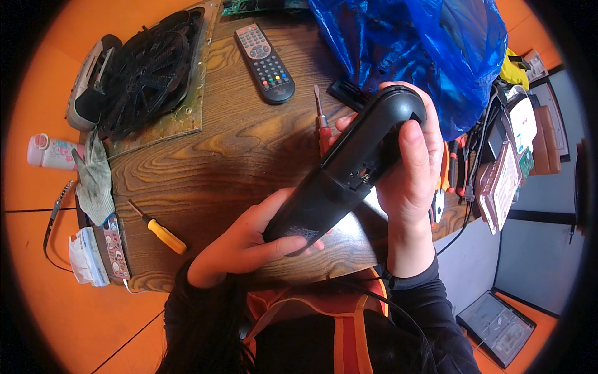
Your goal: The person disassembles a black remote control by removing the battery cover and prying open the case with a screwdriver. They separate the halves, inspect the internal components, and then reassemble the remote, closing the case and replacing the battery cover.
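Note:
A black remote control [317, 215] is held up over the table, its back turned toward me. A metal spring contact shows in the open battery bay near its middle. My left hand [246, 243] is closed around the lower end, thumb across the label. Around the upper end my right hand [411, 168] is wrapped, its thumb lying on the back and the fingers behind the far edge. Just beyond the held remote lies a screwdriver with a red handle [324, 134], partly hidden by it.
A second remote [265, 62] lies face up at the far middle. Blue plastic bag [430, 50] fills the far right, near pliers [438, 202] and cables. At left are a yellow screwdriver [159, 230], a black fan-like part [156, 75], a glove [94, 177] and a bottle [56, 151].

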`<state>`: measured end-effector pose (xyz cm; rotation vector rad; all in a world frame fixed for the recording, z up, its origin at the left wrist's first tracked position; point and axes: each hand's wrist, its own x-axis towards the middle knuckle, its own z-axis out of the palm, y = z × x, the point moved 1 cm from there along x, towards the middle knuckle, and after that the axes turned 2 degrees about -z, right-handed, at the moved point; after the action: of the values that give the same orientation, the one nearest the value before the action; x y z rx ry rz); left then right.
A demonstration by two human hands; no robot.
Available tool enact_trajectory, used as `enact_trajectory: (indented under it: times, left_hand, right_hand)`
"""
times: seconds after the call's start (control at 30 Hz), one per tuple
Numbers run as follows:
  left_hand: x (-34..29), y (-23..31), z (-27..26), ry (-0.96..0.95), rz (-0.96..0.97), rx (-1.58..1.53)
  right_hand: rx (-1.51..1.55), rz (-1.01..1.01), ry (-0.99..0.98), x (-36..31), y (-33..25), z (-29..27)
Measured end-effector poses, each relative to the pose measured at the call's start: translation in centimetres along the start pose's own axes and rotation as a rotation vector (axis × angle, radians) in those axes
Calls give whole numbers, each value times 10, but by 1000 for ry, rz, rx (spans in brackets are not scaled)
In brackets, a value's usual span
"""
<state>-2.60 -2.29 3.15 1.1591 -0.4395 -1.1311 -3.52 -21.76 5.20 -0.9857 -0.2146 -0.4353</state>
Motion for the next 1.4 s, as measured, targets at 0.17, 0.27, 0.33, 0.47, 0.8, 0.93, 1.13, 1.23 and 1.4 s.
enact_trajectory:
  times: [0.17,0.27,0.33,0.47,0.8,0.93,1.13,1.23,1.4]
  left_hand:
    - [-1,0,-1,-20,-1,33]
    - [0,0,0,-56,20,62]
    - [1,-1,0,-54,27,106]
    - [0,-1,-2,-20,10,125]
    - [-8,7,-52,576,579,-203]
    - [-9,8,-53,517,597,-228]
    - [-4,-1,-45,664,741,-9]
    - [-7,-5,-45,731,784,165]
    - [-11,-5,-45,713,859,224]
  right_hand:
    - [-66,-20,14,0,-1,0]
    - [-91,-29,16,0,0,0]
    - [-172,-25,33,-1,1,0]
    - [-311,12,80,0,-1,-2]
    - [-212,-32,123,2,9,-2]
    - [-426,-194,-29,0,10,-5]
    - [-861,-506,-2,1,7,-20]
    - [-1062,-590,33,-3,4,-21]
    - [-1018,-537,51,0,7,-11]
